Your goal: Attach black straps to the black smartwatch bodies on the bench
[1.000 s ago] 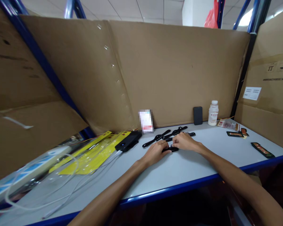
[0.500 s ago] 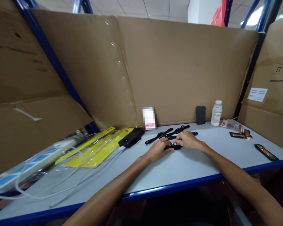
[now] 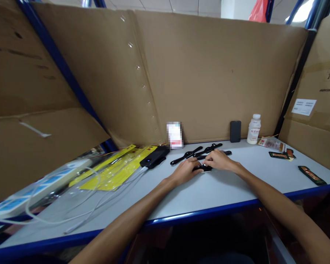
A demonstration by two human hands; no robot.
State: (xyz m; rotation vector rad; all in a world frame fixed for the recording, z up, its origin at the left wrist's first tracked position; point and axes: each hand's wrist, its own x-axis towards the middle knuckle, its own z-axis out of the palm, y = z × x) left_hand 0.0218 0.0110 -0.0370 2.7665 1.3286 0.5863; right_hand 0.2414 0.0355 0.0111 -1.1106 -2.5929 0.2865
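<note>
A black spokeshave (image 3: 206, 168) lies low on the table between my hands, mostly covered by my fingers. My left hand (image 3: 187, 168) is closed around its left end, thumb along the near side. From the right, my right hand (image 3: 217, 161) reaches over with fingertips pinched at a small bright part near the tool's middle; the exact part is hidden. Just beyond my hands lie more black spokeshaves: one at the left (image 3: 186, 156), one farther back (image 3: 211, 148), and one partly hidden behind my right hand, with its handle end (image 3: 227, 153) showing.
At left are yellow blister cards (image 3: 117, 170), a black power bank (image 3: 154, 157) with white cables, and a white power strip (image 3: 41, 189). A blurred upright screen (image 3: 175, 135), a dark phone (image 3: 235, 131) and a white bottle (image 3: 254, 129) stand along the cardboard wall (image 3: 192, 77). Small packets (image 3: 312, 175) lie right.
The camera view has shifted slightly. Both hands stay at the same spokeshave, with my right fingertips moved a little over its middle. The other tools lie where they were.
</note>
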